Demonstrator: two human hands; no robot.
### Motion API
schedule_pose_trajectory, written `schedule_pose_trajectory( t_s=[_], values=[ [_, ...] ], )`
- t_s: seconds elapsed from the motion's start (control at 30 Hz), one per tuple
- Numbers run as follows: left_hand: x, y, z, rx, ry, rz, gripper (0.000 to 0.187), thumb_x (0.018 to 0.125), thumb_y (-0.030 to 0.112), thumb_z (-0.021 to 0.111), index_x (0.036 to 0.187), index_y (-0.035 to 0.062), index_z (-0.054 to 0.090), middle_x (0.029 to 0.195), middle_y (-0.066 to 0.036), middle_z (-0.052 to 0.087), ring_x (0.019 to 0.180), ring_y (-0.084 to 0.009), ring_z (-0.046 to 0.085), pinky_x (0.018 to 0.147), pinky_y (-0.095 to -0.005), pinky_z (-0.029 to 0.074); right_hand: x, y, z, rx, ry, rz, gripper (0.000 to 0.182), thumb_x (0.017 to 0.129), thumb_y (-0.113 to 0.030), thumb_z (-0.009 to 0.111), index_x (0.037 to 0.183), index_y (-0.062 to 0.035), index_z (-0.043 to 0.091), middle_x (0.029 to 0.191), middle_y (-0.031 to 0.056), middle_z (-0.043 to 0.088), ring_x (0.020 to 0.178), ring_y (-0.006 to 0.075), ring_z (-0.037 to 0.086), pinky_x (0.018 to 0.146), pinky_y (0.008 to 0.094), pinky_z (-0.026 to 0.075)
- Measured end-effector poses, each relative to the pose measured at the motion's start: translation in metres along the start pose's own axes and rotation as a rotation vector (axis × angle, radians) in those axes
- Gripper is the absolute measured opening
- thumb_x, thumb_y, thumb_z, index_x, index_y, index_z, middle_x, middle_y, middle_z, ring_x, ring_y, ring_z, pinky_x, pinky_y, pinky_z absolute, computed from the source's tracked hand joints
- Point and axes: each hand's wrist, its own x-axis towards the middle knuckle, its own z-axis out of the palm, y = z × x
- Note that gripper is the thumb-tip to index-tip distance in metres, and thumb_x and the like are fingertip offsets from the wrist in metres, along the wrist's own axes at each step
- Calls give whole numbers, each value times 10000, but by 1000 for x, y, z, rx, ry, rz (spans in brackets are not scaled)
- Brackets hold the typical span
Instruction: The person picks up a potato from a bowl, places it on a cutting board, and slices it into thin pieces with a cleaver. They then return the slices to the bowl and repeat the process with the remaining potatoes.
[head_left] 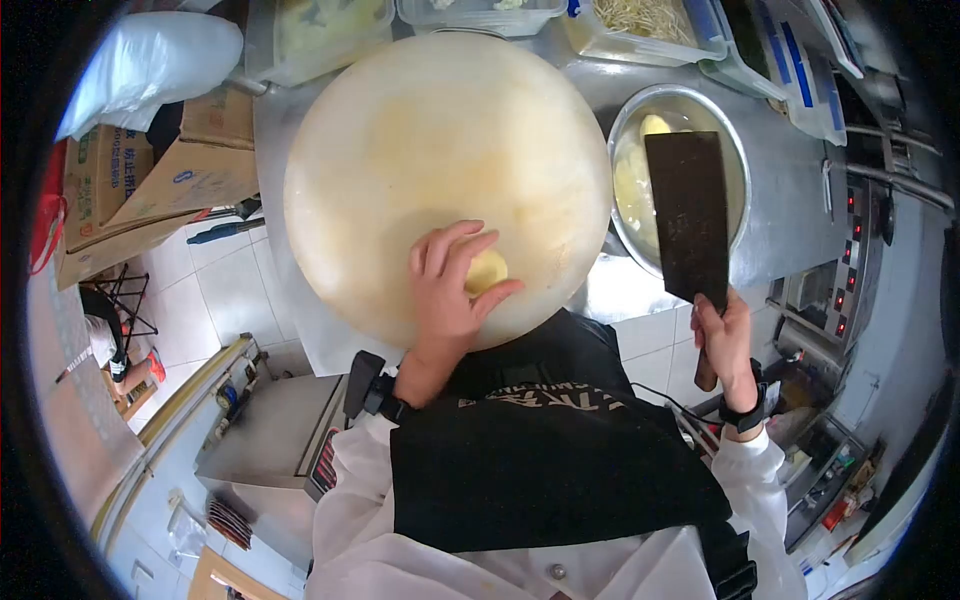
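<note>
Steel counter (790, 215) under everything, tiled floor below it on the left. Closest in, black apron (545, 460) over white sleeves. Left hand (448, 290) flat on the near edge of a round board (420, 150), fingers curled and closed on a pale yellow potato (488, 270), thumb tucked against its near side, potato pinned to the wood. Right hand (725, 345) off the board's near right edge, fist clamped on the handle of a cleaver (688, 220), dark blade raised and pointing away, well apart from the potato. Just beyond the right hand, beneath the blade, a steel bowl (740, 160) with peeled pale pieces, touching the board's right rim or nearly so; cannot tell which. Beyond the left hand, bare board stretching far. Past the board, clear tubs (320, 40) along the far edge, one to the right with pale shreds. Far left of the left hand, cardboard boxes (150, 185) and a white bag (150, 60) by the floor.
</note>
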Motion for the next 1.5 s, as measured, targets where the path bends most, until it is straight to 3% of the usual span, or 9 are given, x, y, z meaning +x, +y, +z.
schedule_pose_trajectory(
  t_s=[0.07, 0.2, 0.43, 0.77, 0.97, 1.03, 1.07, 1.13, 1.5],
  values=[
    [1, -3, -5, -71, -16, -63, 499, 611, 204, 786, 1054, 94, 584, 1098, -66, 558, 1018, -264, 496, 894, -373, 384, -7, -9, 14, -103, -31, -7, 131, 890, -81, 505, 952, 23, 553, 576, 1, 493, 454, 53, 439, 404, 227, 355],
    [-13, -14, -17, -102, -173, -75, 620, 573, 233, 815, 1122, 94, 561, 1158, -74, 529, 1078, -263, 483, 924, -391, 383, -7, -12, 41, -444, -257, -337, 359, 798, 10, 558, 1155, -19, 537, 875, 238, 602, 765, 380, 608, 673, 359, 489],
    [-39, -11, -20, 102, -148, 59, 543, 611, 198, 784, 1114, 141, 586, 1179, -27, 546, 1063, -230, 496, 890, -339, 406, -3, -59, 79, -653, -406, -633, 432, 730, 3, 598, 1151, -91, 572, 818, 181, 621, 685, 324, 613, 601, 382, 492],
    [-43, -10, 4, 55, 62, 125, 463, 674, 96, 725, 1114, 133, 587, 1128, 18, 578, 956, -181, 520, 804, -279, 436, 8, -75, 82, -663, -512, -240, 461, 765, -62, 594, 1217, -145, 556, 687, 196, 591, 576, 314, 594, 540, 389, 464],
    [-64, -24, 6, 36, -24, 158, 277, 729, 70, 696, 1002, 89, 650, 1032, -20, 623, 922, -200, 556, 811, -331, 448, 6, -83, 76, -702, -551, -638, 665, 677, -54, 650, 1305, -181, 474, 670, 130, 568, 559, 286, 572, 529, 382, 475],
    [-73, -22, 15, -543, -168, -505, 267, 674, 57, 686, 940, 73, 664, 970, -60, 636, 899, -232, 574, 804, -358, 458, 3, -95, 74, -845, -639, -610, 745, 638, -56, 672, 1334, -181, 438, 679, 94, 552, 566, 274, 572, 527, 375, 483],
    [-78, -28, 19, -546, -172, -511, 267, 674, 57, 686, 940, 73, 664, 970, -60, 636, 899, -232, 574, 804, -358, 458, 4, -97, 73, -846, -642, -603, 745, 638, -56, 672, 1334, -181, 438, 679, 94, 552, 566, 274, 572, 527, 375, 483],
    [-85, -39, 23, -129, -72, 61, 273, 608, 55, 675, 880, 73, 672, 929, -82, 639, 902, -253, 588, 801, -374, 464, 7, -101, 73, -826, -684, -596, 756, 639, -57, 677, 1343, -167, 423, 689, 90, 559, 563, 271, 574, 520, 375, 479],
    [-42, -16, 0, -20, 52, 152, 234, 610, 54, 640, 840, 49, 677, 963, -59, 639, 937, -246, 583, 801, -364, 465, 28, -83, 93, -727, -636, -607, 671, 660, -49, 661, 1295, -156, 472, 657, 99, 552, 566, 300, 575, 535, 388, 479]
  ],
)
